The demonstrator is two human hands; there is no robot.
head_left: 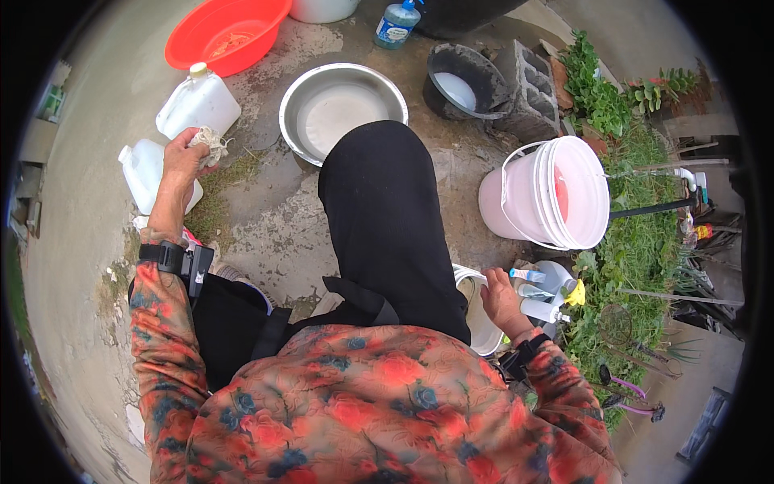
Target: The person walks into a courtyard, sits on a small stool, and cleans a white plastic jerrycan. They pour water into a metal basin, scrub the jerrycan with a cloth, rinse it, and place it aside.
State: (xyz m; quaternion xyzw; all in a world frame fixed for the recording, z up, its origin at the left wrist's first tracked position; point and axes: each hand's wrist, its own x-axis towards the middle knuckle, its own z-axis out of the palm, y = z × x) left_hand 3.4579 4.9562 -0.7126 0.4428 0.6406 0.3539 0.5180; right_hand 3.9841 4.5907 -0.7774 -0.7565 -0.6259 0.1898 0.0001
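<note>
My left hand point(182, 160) is raised and closed around a small wad of dirty whitish cloth point(211, 143), next to two white plastic jugs point(197, 102) point(146, 171) lying on the concrete. My right hand point(501, 300) reaches low at my right side among several small white bottles point(538, 298) beside a white container point(477, 323); whether its fingers grip one is hidden. My knee in black trousers point(385, 210) rises between the hands. A steel basin point(342, 109) holding a little cloudy water sits just beyond the knee.
A red plastic basin point(227, 32) stands at the far left back, a blue-capped clear bottle point(395, 22) behind the steel basin. A black pot point(461, 81) and a grey concrete block point(528, 89) sit at back right. A stack of white buckets point(556, 194) lies tipped beside green plants point(637, 242).
</note>
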